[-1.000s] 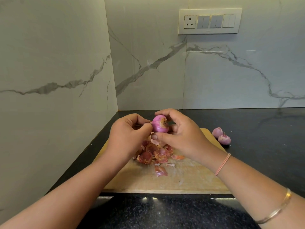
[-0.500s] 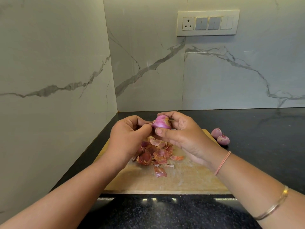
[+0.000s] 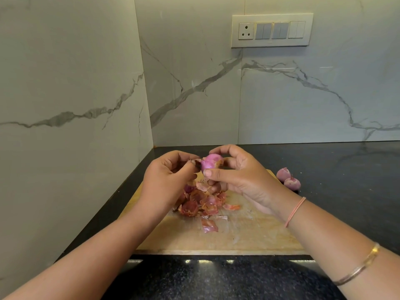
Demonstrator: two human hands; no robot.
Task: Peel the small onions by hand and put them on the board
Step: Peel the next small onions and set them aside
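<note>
Wooden board [image 3: 249, 237] is hemmed leftward by marble wall [image 3: 65, 83]; counter [image 3: 346, 191] extends rightward. Onion [image 3: 211, 162] is gripped in right hand [image 3: 244, 178], its skin [image 3: 195, 162] pinched by left hand [image 3: 167, 180].

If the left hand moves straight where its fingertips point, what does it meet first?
Probably the onion held by the right hand; the left hand pinches loose skin right beside it.

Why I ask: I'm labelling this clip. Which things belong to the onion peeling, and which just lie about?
Job: small pink onion in the right hand; its brown skin flap pinched by the left hand; pale wooden board; heap of reddish papery skins; two small pink onions on the black counter.
Just there: white wall switch panel.
</note>
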